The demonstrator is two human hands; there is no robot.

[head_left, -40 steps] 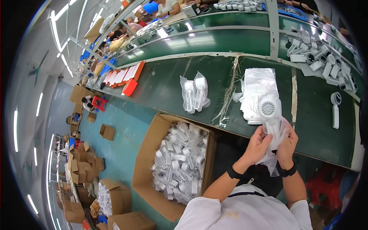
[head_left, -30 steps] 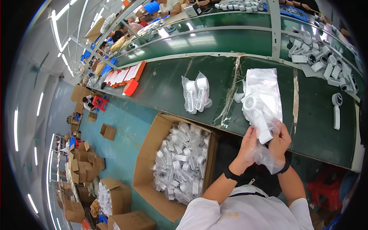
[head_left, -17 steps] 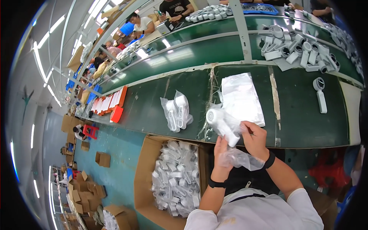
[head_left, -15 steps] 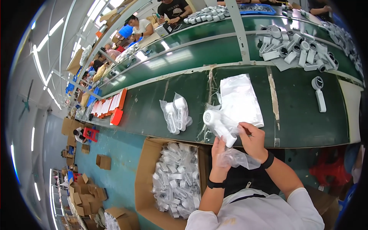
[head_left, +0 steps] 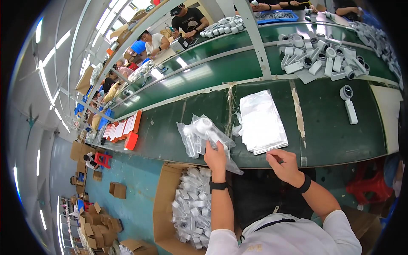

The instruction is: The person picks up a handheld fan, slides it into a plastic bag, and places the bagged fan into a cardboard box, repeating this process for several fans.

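Observation:
My left hand [head_left: 215,158] closes on a white handheld fan in a clear plastic bag [head_left: 211,131], on the green bench beside another bagged fan [head_left: 191,142]. The bag's loose end hangs past the bench edge. My right hand [head_left: 285,166] is at the near edge of a stack of flat clear bags [head_left: 262,121], its thumb and forefinger a little apart; nothing shows between them. An unbagged white fan with a dark-ringed round head [head_left: 349,104] lies alone to the right.
A large carton [head_left: 161,204] full of bagged fans stands below the bench, left of my body. Loose fans [head_left: 323,57] are heaped beyond a metal post [head_left: 258,46]. Orange trays of white slips [head_left: 123,127] lie to the left. People [head_left: 189,21] work across the line.
The bagged fan has moved left and down onto the bench beside the other one, in my left hand. My right hand has let go of it and shifted to the stack of bags.

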